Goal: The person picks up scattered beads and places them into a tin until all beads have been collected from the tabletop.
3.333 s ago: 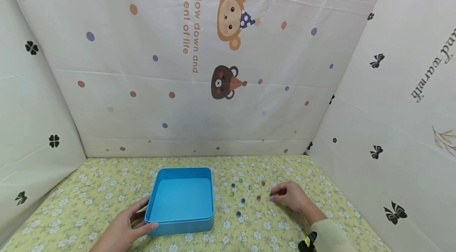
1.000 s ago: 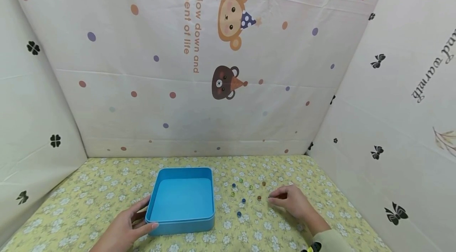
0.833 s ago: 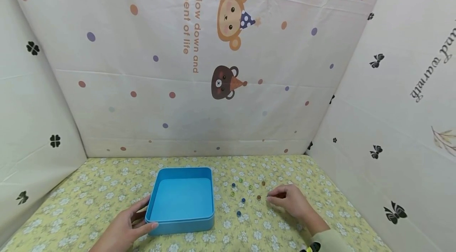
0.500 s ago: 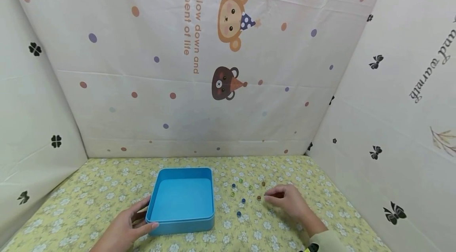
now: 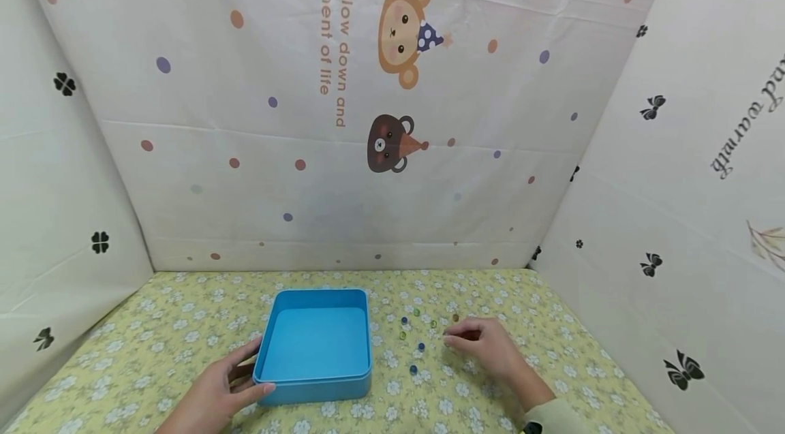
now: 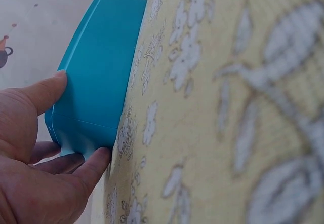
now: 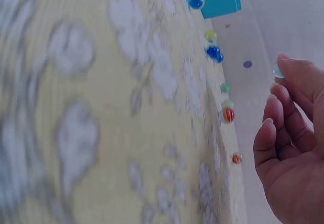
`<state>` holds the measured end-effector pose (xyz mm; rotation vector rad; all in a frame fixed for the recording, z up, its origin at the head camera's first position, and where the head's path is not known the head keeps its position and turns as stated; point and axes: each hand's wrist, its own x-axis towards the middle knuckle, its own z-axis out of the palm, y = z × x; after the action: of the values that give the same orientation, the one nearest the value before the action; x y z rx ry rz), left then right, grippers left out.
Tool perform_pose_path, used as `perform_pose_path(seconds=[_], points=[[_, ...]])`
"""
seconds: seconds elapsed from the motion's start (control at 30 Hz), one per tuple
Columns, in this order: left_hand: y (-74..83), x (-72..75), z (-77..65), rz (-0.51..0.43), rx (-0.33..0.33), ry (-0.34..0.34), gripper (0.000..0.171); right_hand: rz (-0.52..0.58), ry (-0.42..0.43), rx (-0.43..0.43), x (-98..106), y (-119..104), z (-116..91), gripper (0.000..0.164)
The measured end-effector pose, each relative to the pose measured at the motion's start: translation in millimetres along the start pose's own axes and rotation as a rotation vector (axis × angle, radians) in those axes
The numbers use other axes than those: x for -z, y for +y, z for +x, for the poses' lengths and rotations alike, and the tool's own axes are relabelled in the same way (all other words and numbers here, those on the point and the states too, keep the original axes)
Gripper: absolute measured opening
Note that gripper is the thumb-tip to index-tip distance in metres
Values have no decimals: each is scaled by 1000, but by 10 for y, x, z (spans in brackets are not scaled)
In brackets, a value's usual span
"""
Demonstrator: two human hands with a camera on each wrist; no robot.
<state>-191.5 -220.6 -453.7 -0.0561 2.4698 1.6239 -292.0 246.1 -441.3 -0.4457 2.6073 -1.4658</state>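
Note:
My left hand (image 5: 214,383) grips the near left corner of an open, square blue box (image 5: 315,390), thumb at the front and fingers along the left side. In the left wrist view, the fingertips touch the box's wall (image 6: 101,57). Right of the box, my right hand (image 5: 487,345) is low over the cloth. Its thumb and forefinger pinch a small pale blue, glassy marble (image 7: 278,72); the other fingers curl loosely. Nearby lie blue marbles (image 5: 421,347), green ones (image 5: 433,323) and an orange marble (image 5: 456,317). Another orange marble (image 7: 229,115) appears in the right wrist view.
A yellow cloth with white flowers (image 5: 184,325) covers the table. White printed sheets hang as a back wall (image 5: 331,202), a left wall (image 5: 49,216) and a right wall (image 5: 638,216). More blue marbles (image 5: 413,370) lie nearest the box.
My right hand has shifted left across the cloth, and in the head view it now covers one orange marble. My left hand and the box stay in place.

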Motion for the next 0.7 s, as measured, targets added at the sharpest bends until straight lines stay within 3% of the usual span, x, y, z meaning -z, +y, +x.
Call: perform_pose_path(seconds=[0.7], points=[[-26,-6,13,0,0,10,93,147,53,89,-203,-152,42,40]])
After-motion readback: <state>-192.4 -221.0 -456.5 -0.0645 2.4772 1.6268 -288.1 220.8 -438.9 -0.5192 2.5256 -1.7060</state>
